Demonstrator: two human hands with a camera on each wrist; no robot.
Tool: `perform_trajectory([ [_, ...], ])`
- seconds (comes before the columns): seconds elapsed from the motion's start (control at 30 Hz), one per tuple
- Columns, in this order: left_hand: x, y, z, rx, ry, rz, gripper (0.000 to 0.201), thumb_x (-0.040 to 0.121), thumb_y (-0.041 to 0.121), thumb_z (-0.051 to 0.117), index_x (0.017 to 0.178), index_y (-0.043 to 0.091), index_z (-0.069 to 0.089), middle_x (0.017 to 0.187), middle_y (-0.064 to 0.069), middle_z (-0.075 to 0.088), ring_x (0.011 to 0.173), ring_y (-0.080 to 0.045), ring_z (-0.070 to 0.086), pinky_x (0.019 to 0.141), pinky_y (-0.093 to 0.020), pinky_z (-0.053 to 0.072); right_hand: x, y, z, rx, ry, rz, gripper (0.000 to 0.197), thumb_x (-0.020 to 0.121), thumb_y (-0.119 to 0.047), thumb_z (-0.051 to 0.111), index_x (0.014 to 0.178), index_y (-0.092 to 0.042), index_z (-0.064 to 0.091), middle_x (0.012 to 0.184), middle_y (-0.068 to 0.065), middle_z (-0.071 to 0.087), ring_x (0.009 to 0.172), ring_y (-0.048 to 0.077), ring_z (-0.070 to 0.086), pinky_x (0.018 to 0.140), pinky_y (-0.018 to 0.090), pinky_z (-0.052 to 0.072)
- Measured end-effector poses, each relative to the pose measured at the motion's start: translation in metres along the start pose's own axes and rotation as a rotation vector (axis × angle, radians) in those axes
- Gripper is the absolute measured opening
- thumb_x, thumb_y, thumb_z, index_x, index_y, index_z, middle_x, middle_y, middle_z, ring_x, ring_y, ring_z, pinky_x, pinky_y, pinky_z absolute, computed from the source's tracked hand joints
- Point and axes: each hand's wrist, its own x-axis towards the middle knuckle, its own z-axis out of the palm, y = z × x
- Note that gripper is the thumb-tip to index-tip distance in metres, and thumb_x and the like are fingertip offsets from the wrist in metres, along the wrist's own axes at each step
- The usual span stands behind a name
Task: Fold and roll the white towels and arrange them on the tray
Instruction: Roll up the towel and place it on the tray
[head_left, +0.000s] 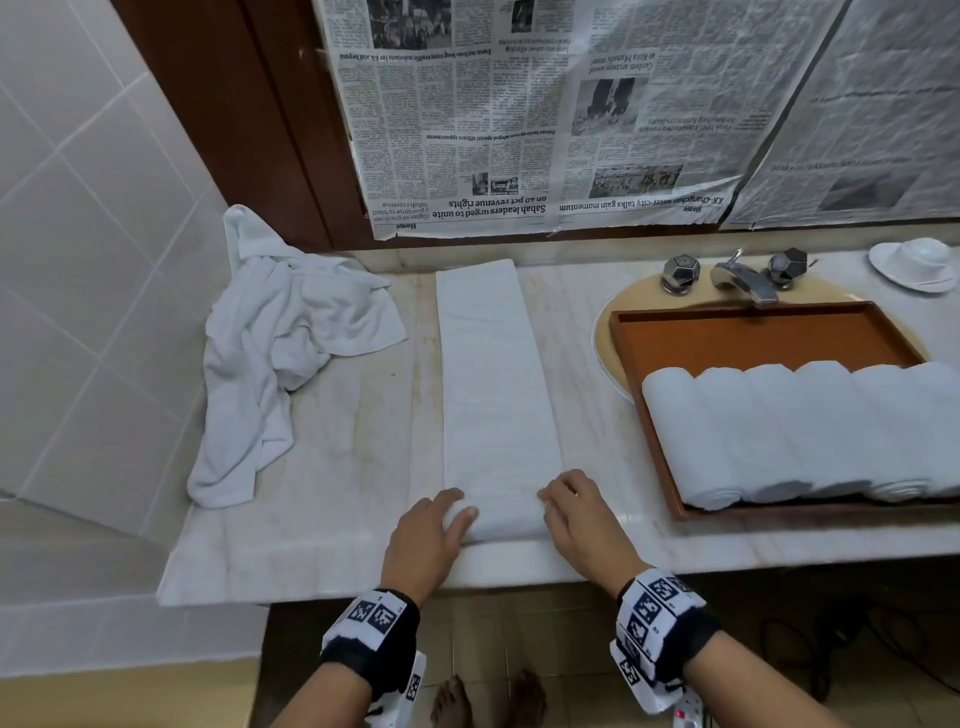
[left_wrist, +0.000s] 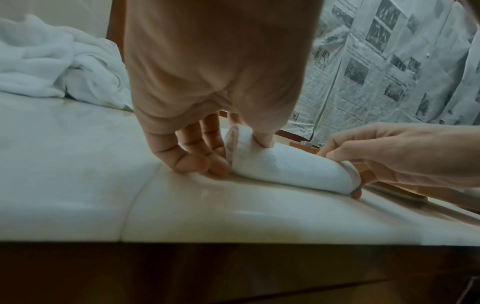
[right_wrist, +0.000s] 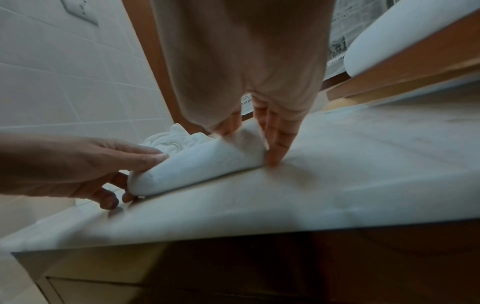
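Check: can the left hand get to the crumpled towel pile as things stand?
Probably yes. The left hand grips the roll's end on the folded towel; bare counter lies between it and the crumpled towels on its side. It must let go first.

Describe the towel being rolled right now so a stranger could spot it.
On the marble counter, left of the wooden tray, lies one long folded towel. Unlike the crumpled pile or the finished rolls, it is flat, with only its near end rolled.
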Motion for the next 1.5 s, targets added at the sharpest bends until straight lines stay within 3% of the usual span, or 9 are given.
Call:
perform_trajectory([
  [0.13, 0.004, 0.003, -0.001, 0.024, -0.004, -0.040, 0.042, 0.096, 0.059, 0.049, 0.119, 0.027, 0.062, 0.102, 0.000, 0.061, 0.096, -0.019, 0.058, 0.082, -0.032, 0.045, -0.003, 0.000, -0.008, -0.185, -0.174, -0.069, 0.049, 0.088, -0.040, 0.062, 0.126, -0.012, 0.056, 0.131, -0.001, 0.045, 0.121, 0.018, 0.039, 0.093, 0.028, 0.046],
  [0.27, 0.005, 0.003, -0.002, -0.002, 0.055, -0.040, 0.042, 0.094, 0.057, 0.056, 0.111, 0.020, 0.065, 0.108, 0.001, 0.051, 0.098, -0.020, 0.056, 0.082, -0.029, 0.042, 0.005, 0.000, -0.011, -0.093, -0.148, -0.042, 0.039, 0.092, -0.035, 0.063, 0.120, -0.008, 0.060, 0.120, 0.001, 0.053, 0.110, 0.018, 0.049, 0.090, 0.027, 0.044],
  [0.5, -0.002, -0.001, 0.007, 0.252, 0.036, 0.355, 0.054, 0.087, 0.066, 0.050, 0.129, 0.033, 0.058, 0.131, 0.007, 0.054, 0.115, -0.018, 0.051, 0.080, -0.038, 0.052, 0.023, -0.003, -0.018, -0.030, -0.187, 0.089, 0.028, 0.093, -0.030, 0.061, 0.113, -0.011, 0.064, 0.108, 0.000, 0.059, 0.100, 0.017, 0.051, 0.087, 0.027, 0.039],
  [0.63, 0.003, 0.000, 0.005, 0.315, 0.014, 0.337, 0.058, 0.080, 0.067, 0.049, 0.125, 0.032, 0.063, 0.120, 0.009, 0.062, 0.107, -0.020, 0.060, 0.077, -0.037, 0.048, 0.024, -0.007, -0.022, -0.009, -0.204, 0.118, 0.024, 0.094, -0.028, 0.058, 0.111, -0.012, 0.065, 0.109, 0.003, 0.064, 0.099, 0.018, 0.054, 0.087, 0.030, 0.042],
  [0.77, 0.008, 0.001, -0.003, 0.287, -0.131, 0.257, 0.074, 0.080, 0.080, 0.030, 0.132, 0.035, 0.058, 0.123, 0.013, 0.058, 0.113, -0.015, 0.051, 0.089, -0.036, 0.044, 0.014, -0.009, -0.024, -0.044, -0.204, 0.132, 0.021, 0.099, -0.027, 0.045, 0.114, -0.019, 0.057, 0.097, -0.001, 0.063, 0.089, 0.017, 0.056, 0.080, 0.036, 0.048],
  [0.9, 0.011, -0.001, -0.001, 0.087, -0.195, 0.166, 0.077, 0.078, 0.085, 0.034, 0.128, 0.034, 0.060, 0.118, 0.009, 0.059, 0.112, -0.013, 0.051, 0.096, -0.030, 0.042, 0.004, -0.014, -0.013, -0.314, -0.107, -0.046, 0.018, 0.096, -0.014, 0.048, 0.111, -0.015, 0.057, 0.096, 0.004, 0.058, 0.088, 0.027, 0.055, 0.068, 0.038, 0.042],
  [1.2, 0.005, 0.010, 0.001, -0.004, -0.163, 0.068, 0.066, 0.095, 0.064, 0.045, 0.152, 0.034, 0.034, 0.125, -0.001, 0.048, 0.118, -0.020, 0.049, 0.104, -0.032, 0.039, 0.008, 0.002, -0.014, -0.156, -0.261, -0.096, 0.059, 0.092, -0.061, 0.041, 0.131, -0.020, 0.057, 0.122, -0.002, 0.058, 0.112, 0.018, 0.053, 0.093, 0.029, 0.045],
  [1.27, 0.007, 0.014, -0.004, 0.025, -0.182, 0.012, 0.066, 0.093, 0.066, 0.047, 0.148, 0.030, 0.042, 0.124, -0.001, 0.044, 0.119, -0.020, 0.049, 0.104, -0.031, 0.039, 0.017, 0.001, -0.018, -0.121, -0.297, -0.050, 0.067, 0.089, -0.069, 0.040, 0.130, -0.019, 0.059, 0.120, -0.003, 0.059, 0.113, 0.016, 0.052, 0.093, 0.026, 0.041],
  [1.5, 0.004, 0.017, -0.011, -0.009, -0.056, -0.057, 0.054, 0.090, 0.065, 0.055, 0.118, 0.021, 0.068, 0.117, 0.003, 0.048, 0.109, -0.017, 0.055, 0.091, -0.026, 0.041, 0.023, -0.003, -0.016, -0.104, -0.348, -0.012, 0.038, 0.101, -0.047, 0.047, 0.119, -0.017, 0.063, 0.111, 0.000, 0.062, 0.104, 0.018, 0.054, 0.089, 0.027, 0.040],
])
